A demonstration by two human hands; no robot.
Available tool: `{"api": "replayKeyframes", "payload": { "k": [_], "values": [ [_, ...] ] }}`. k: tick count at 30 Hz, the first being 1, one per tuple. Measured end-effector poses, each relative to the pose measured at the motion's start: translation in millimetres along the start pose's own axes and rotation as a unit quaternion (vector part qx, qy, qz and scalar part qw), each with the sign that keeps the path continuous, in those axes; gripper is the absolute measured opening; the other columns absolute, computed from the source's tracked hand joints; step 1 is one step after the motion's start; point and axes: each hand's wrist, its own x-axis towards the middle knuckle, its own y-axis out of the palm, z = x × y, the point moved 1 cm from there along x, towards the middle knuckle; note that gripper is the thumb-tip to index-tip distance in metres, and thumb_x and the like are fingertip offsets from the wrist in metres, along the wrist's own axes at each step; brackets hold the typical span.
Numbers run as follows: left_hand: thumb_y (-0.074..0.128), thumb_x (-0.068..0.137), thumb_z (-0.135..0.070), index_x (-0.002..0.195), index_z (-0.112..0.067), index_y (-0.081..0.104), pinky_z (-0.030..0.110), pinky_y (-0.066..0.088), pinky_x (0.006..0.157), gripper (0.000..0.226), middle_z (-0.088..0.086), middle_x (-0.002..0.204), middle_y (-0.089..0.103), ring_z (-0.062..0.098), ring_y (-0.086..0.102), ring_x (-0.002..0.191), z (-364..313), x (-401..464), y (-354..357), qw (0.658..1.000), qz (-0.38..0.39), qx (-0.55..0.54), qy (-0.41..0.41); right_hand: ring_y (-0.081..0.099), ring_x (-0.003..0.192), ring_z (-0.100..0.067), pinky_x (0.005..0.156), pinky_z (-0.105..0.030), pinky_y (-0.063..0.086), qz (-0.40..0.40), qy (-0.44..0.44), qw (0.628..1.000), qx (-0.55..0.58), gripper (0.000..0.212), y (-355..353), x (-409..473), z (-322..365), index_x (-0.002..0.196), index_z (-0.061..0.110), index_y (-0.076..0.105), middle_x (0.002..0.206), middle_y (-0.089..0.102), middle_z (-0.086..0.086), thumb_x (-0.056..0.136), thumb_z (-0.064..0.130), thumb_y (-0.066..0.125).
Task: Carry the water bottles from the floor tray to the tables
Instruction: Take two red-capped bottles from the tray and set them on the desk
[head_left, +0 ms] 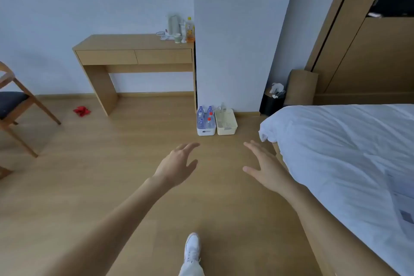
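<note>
A white floor tray (206,131) stands against the wall pillar and holds several clear water bottles (205,117) with blue and red caps. Beside it on the right sits a cream basket (225,122) with one clear bottle (222,108) at its far end. A wooden desk (134,50) stands left of the pillar. My left hand (178,167) and my right hand (264,167) reach forward over the floor, both well short of the tray, fingers spread and holding nothing.
On the desk's right end stand a kettle, a cup and an orange drink bottle (190,30). A wooden chair (15,107) is at the left, a red cloth (81,111) on the floor. A bed (347,152) fills the right; a black bin (272,102) stands behind it.
</note>
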Motion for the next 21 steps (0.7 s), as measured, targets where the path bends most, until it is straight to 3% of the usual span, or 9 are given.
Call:
{"api": "replayKeyframes", "payload": {
  "k": [8, 13, 21],
  "values": [
    [0.051, 0.091, -0.026, 0.138, -0.025, 0.039, 0.041, 0.048, 0.094, 0.048, 0.001, 0.136, 0.052, 0.023, 0.053, 0.120, 80.0, 146.2, -8.9, 1.000, 0.002, -0.030, -0.006, 0.016, 0.144, -0.013, 0.113, -0.029, 0.020, 0.022, 0.027, 0.999, -0.003, 0.065, -1.2, 153.0, 18.7, 0.147, 0.024, 0.024, 0.158, 0.012, 0.006, 0.091, 0.023, 0.058],
    [0.051, 0.092, -0.025, 0.140, -0.024, 0.037, 0.042, 0.047, 0.093, 0.050, 0.004, 0.135, 0.051, 0.024, 0.053, 0.118, 119.6, 233.5, -23.7, 0.999, 0.014, -0.037, -0.013, 0.017, 0.144, -0.014, 0.112, -0.028, 0.020, -0.013, 0.054, 0.998, 0.025, 0.061, -12.3, 250.3, 29.9, 0.145, 0.022, 0.028, 0.158, 0.013, 0.003, 0.092, 0.020, 0.057],
    [0.053, 0.091, -0.024, 0.139, -0.025, 0.037, 0.035, 0.044, 0.097, 0.051, 0.003, 0.135, 0.050, 0.021, 0.051, 0.120, 162.7, 354.4, -7.1, 0.997, 0.034, -0.064, -0.027, 0.019, 0.144, -0.015, 0.112, -0.026, 0.019, -0.014, 0.089, 0.995, 0.043, 0.059, -10.4, 356.3, -0.8, 0.143, 0.019, 0.031, 0.156, 0.020, 0.001, 0.091, 0.017, 0.058]
  ]
}}
